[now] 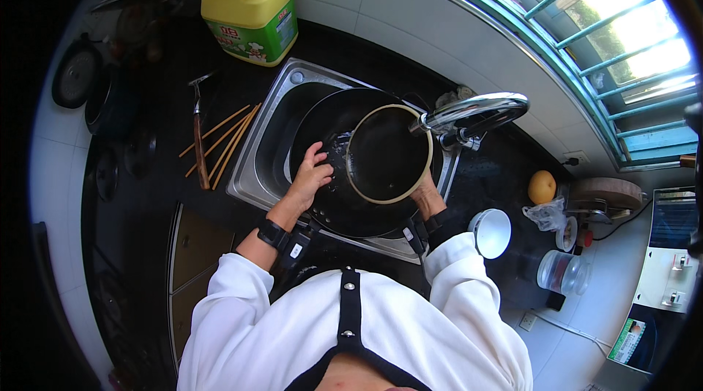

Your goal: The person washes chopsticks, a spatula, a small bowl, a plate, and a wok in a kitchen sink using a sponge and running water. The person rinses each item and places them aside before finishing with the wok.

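Observation:
A large black wok [307,133] sits in the stainless steel sink [250,166]. Over its right side, my right hand [426,193] grips a round, dark-centred dish [387,155] with a cream rim by its lower right edge; the fingers beneath it are hidden. My left hand [314,174] is over the wok's left part, fingers curled and apart, with nothing seen in it. The chrome faucet [478,108] arches over from the right, and its spout end is at the dish's upper right rim. Wet glints show in the wok beside the dish.
Left of the sink lie several wooden chopsticks [236,144] and a wooden-handled utensil [199,138]. A yellow detergent jug [250,12] stands behind. On the right are a white bowl [491,233], a round yellow-brown fruit [542,188], a plastic bag [546,214] and a clear container [563,273].

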`<state>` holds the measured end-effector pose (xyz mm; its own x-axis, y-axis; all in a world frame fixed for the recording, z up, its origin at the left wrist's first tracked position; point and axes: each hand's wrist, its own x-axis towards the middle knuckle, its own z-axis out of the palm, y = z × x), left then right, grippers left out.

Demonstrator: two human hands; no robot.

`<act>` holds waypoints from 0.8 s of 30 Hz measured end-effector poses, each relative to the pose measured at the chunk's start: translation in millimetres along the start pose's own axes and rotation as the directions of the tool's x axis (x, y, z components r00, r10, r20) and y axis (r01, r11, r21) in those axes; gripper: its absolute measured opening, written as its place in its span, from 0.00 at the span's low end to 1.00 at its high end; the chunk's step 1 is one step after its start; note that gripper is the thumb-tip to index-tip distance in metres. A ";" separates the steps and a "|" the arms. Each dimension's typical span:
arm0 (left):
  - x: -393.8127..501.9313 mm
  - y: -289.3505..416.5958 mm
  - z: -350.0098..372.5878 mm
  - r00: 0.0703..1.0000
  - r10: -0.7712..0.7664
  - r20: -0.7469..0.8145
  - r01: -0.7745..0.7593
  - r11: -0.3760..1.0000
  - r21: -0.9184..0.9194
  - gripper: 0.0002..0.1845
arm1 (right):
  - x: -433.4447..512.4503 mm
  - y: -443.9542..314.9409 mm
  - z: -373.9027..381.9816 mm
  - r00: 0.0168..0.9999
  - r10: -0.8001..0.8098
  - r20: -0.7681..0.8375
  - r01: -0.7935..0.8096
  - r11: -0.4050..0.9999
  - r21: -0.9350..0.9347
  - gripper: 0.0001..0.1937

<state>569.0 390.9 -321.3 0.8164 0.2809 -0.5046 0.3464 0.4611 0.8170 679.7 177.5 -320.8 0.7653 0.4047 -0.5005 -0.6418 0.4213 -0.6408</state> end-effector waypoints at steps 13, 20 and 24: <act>-1.8 -18.3 -9.6 0.946 0.246 0.213 -0.325 0.687 0.650 0.08 | -20.3 -12.1 5.9 0.798 -0.383 0.465 0.415 -0.211 -0.885 0.11; 1.6 -25.3 -14.2 0.927 0.331 0.173 -0.372 0.773 0.513 0.10 | -57.6 -50.6 -25.0 0.761 -0.445 0.472 0.484 -0.094 -0.870 0.09; -1.7 -31.4 -6.7 0.979 0.092 0.179 -0.142 0.947 0.289 0.11 | -81.1 -68.9 -46.3 0.706 -0.548 0.449 0.480 -0.097 -0.872 0.08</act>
<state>553.6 381.5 -348.0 0.9144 0.1668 -0.3688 0.3454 0.1533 0.9258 664.1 78.1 -263.0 0.8702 0.4189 0.2594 0.4713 -0.5545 -0.6859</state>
